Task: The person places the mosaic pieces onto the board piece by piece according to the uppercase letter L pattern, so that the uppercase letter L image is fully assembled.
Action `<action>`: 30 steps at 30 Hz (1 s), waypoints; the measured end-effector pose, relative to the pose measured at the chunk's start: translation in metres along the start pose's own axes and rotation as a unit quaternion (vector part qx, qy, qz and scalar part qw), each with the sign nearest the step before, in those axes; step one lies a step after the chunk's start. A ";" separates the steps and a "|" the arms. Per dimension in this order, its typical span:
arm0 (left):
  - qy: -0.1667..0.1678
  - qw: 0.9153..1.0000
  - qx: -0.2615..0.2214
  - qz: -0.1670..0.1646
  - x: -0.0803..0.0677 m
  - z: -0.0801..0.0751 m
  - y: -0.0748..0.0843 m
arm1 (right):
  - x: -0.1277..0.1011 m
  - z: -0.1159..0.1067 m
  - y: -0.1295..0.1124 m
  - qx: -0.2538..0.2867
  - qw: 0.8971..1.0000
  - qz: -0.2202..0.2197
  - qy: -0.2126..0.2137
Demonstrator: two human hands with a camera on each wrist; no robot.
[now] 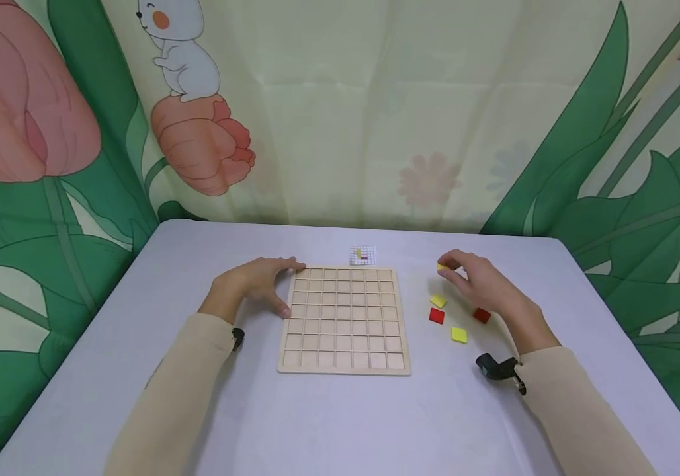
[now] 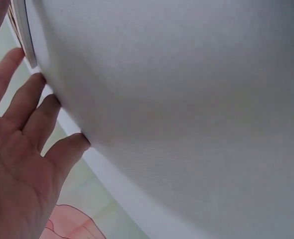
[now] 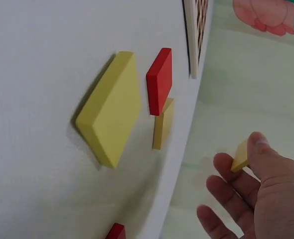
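Observation:
A wooden grid board with square cells lies on the white table. My left hand is at its left side, thumb and a fingertip touching the frame's edge; in the left wrist view the fingers are spread and fairly straight. To the right of the board, my right hand pinches a yellow square tile between thumb and fingers, above the table. Under and near that hand lie two yellow tiles, one nearer me and one farther, and two red tiles, one left and one right.
Behind the board's far edge lies a small printed grid card with yellow and dark red marks. A curtain with flowers and a white animal hangs behind the table. Black wrist cameras sit at both sleeves.

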State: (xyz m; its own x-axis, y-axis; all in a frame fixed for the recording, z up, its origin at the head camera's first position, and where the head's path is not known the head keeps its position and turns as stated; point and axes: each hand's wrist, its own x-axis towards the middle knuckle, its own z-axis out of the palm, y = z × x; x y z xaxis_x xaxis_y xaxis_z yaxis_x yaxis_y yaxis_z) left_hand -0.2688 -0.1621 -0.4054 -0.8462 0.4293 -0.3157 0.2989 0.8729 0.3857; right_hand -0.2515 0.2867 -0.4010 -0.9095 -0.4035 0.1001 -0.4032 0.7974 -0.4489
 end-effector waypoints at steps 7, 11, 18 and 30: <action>-0.007 1.000 0.001 -0.002 0.003 0.000 0.001 | 0.001 -0.002 -0.009 0.015 0.999 -0.025 0.016; -0.005 1.000 0.005 -0.002 0.003 0.000 0.002 | 0.002 -0.002 -0.014 0.033 0.999 -0.031 0.025; -0.004 1.000 0.004 -0.009 0.002 0.001 0.000 | 0.005 -0.001 -0.024 0.049 0.995 -0.067 0.063; 0.004 1.000 -0.003 -0.011 0.002 0.003 -0.002 | 0.015 0.002 -0.043 0.052 0.990 -0.097 0.090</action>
State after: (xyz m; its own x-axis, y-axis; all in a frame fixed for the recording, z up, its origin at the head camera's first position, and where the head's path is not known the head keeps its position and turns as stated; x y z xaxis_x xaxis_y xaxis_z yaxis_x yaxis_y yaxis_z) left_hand -0.2697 -0.1623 -0.4092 -0.8560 0.4075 -0.3180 0.2768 0.8809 0.3839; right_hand -0.2471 0.2456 -0.3816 -0.8235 -0.4506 0.3448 -0.5673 0.6592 -0.4935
